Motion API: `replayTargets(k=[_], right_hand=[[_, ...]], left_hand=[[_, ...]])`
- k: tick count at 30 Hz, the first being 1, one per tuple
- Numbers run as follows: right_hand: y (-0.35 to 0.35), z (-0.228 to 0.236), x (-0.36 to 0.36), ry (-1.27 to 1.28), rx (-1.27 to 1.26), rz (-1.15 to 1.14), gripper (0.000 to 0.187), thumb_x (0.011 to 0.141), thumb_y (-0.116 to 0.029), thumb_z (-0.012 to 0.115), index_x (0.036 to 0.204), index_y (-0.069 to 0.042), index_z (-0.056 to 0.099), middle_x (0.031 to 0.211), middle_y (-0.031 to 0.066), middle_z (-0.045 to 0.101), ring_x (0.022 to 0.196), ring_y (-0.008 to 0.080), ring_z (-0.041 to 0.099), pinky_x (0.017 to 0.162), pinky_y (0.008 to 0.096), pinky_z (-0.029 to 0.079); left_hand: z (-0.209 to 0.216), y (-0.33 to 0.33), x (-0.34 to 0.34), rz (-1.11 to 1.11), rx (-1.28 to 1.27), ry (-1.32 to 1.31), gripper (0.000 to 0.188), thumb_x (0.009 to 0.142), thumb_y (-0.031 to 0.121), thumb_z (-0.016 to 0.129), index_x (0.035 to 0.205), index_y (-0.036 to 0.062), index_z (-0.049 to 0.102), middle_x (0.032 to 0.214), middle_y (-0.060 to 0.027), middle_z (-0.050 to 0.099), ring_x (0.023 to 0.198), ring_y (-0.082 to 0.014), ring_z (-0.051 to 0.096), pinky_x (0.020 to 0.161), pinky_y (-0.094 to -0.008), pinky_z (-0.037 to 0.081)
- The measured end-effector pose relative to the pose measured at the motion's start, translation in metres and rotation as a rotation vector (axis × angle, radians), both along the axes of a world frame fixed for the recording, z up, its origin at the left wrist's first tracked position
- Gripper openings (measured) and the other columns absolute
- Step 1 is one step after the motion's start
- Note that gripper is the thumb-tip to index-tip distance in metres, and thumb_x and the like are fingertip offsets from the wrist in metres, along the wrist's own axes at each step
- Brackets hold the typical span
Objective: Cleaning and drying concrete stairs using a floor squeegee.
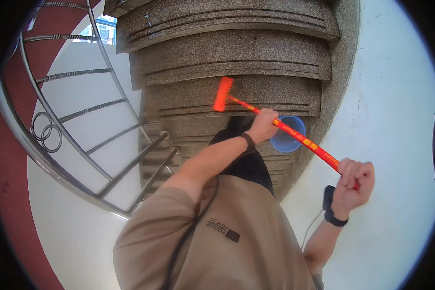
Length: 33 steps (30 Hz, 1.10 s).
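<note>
A long-handled brush (302, 138) runs slantwise across the view, with a red and yellow handle. Its orange head (222, 94) is over a speckled stone step; whether it touches the stone is hard to tell. One edge of the head looks toothed, and its details are blurred. My left hand (264, 125) is wrapped round the handle's middle, nearer the head. Farther right, my right hand (355, 180) grips the handle's end. Just beneath the handle, beside my left hand, stands a blue bucket (286, 143), partly covered by the handle; its contents are unclear.
Curved stone stairs (237, 48) with dark grooved lines rise ahead. A steel railing (58, 126) with rings bends along the left. On the right a white wall (394, 96) follows the stair edge. A thin cable (310, 231) hangs near my right forearm.
</note>
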State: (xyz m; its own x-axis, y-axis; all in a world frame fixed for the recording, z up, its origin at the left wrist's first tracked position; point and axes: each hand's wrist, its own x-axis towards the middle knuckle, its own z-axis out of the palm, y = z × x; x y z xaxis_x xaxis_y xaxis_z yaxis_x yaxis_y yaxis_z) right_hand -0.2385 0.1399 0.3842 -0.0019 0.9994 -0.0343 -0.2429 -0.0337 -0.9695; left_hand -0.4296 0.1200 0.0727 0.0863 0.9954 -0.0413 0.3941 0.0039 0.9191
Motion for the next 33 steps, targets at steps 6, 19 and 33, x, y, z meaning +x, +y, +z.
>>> replayTargets(k=[6,19,33], right_hand=[[-0.018,-0.076,-0.071,0.07,-0.2,0.121,0.014,0.087,-0.003,0.04,0.076,-0.005,0.049,0.057,0.0012,0.041,0.056,0.0169,0.042,0.075,0.0403,0.046],[-0.002,-0.009,-0.021,-0.1,-0.122,-0.058,0.018,0.093,-0.009,0.04,0.075,-0.01,0.041,0.056,-0.0021,0.034,0.055,0.0136,0.037,0.071,0.0362,0.04],[-0.002,-0.039,-0.041,0.061,-0.179,-0.022,0.011,0.082,-0.003,0.038,0.072,-0.008,0.042,0.053,-0.0016,0.035,0.05,0.0139,0.033,0.066,0.0363,0.039]], left_hand=[[-0.041,-0.048,-0.122,0.082,-0.101,0.258,0.013,0.078,0.01,0.065,0.07,0.0047,0.057,0.079,-0.0181,0.061,0.084,-0.042,0.059,0.076,-0.0516,0.047],[-0.026,0.003,-0.014,-0.005,0.067,0.012,0.012,0.071,0.008,0.073,0.071,0.0103,0.061,0.076,-0.0128,0.063,0.081,-0.0376,0.061,0.076,-0.0472,0.047],[-0.019,-0.028,-0.059,0.038,-0.148,0.189,0.025,0.087,0.013,0.069,0.071,0.0058,0.05,0.077,-0.0155,0.056,0.084,-0.0395,0.056,0.076,-0.0486,0.046]])
